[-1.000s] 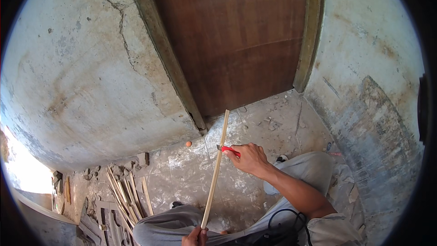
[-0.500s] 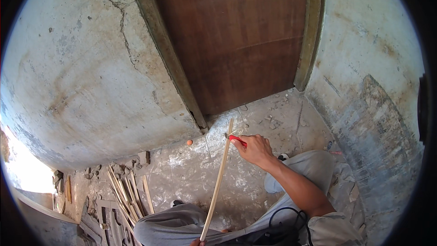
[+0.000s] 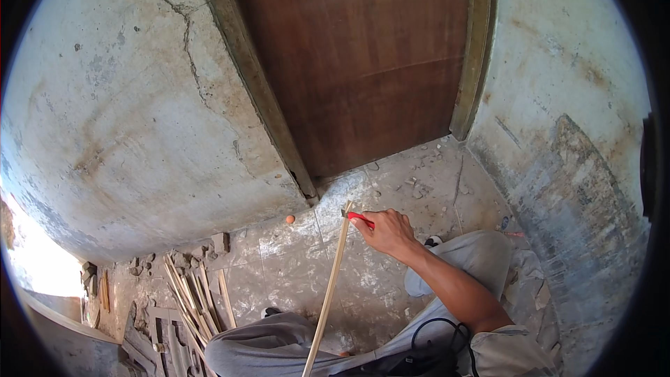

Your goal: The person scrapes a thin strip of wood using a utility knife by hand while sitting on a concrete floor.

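Observation:
A long pale wooden strip (image 3: 328, 293) slants up from the bottom edge to the middle of the picture. My right hand (image 3: 388, 232) grips a small red-handled tool (image 3: 360, 218) whose tip touches the strip's upper end. My right forearm runs down to the lower right over my grey-trousered knee (image 3: 481, 255). My left hand is out of the picture, below the bottom edge where the strip's lower end leaves the frame.
A brown wooden door (image 3: 363, 63) stands ahead in a cracked plaster wall (image 3: 125, 112). Several loose wooden strips (image 3: 192, 293) lie on the dusty tiled floor at lower left. A small orange ball (image 3: 290, 219) rests by the wall. A black cable (image 3: 440, 338) loops on my lap.
The strip has dropped lower, and my left hand has slipped below the frame edge. My right hand with the red tool has slid up the strip to its tip.

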{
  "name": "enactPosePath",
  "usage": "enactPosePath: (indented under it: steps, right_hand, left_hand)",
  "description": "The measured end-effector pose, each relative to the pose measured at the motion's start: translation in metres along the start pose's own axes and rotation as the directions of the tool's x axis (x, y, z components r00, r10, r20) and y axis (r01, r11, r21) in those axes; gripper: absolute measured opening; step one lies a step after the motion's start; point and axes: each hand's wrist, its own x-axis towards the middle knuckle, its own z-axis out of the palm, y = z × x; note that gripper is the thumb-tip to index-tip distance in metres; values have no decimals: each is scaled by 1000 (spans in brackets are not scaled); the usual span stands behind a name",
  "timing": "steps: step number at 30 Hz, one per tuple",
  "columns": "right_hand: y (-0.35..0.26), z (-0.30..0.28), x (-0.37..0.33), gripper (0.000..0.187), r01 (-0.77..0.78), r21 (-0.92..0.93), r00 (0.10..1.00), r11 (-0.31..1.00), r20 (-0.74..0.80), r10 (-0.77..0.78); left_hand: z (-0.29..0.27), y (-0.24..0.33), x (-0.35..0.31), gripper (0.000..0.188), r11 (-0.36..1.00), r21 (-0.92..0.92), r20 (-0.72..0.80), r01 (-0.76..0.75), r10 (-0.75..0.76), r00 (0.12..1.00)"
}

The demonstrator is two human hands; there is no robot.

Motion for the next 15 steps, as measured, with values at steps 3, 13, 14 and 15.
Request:
enactPosePath:
  steps: [3,13,14,15]
  right_hand:
    - [6,1,2,44,1,4,1000,1000,22,-1]
    - [13,23,2,45,44,-75,999,996,29,-42]
    - [14,25,2,44,36,-86,998,996,53,-32]
    - [14,26,2,42,29,-97,997,995,76,-21]
  left_hand:
    - [-4,5,-4,21,1000,-24,-6,1,-1,1000]
    - [-8,-4,-13,21,997,-60,-5,58,-59,998]
    - [-8,-5,-13,21,991,-103,1,87,-88,996]
    - [-7,-7,-14,21,991,-103,2,86,-86,996]
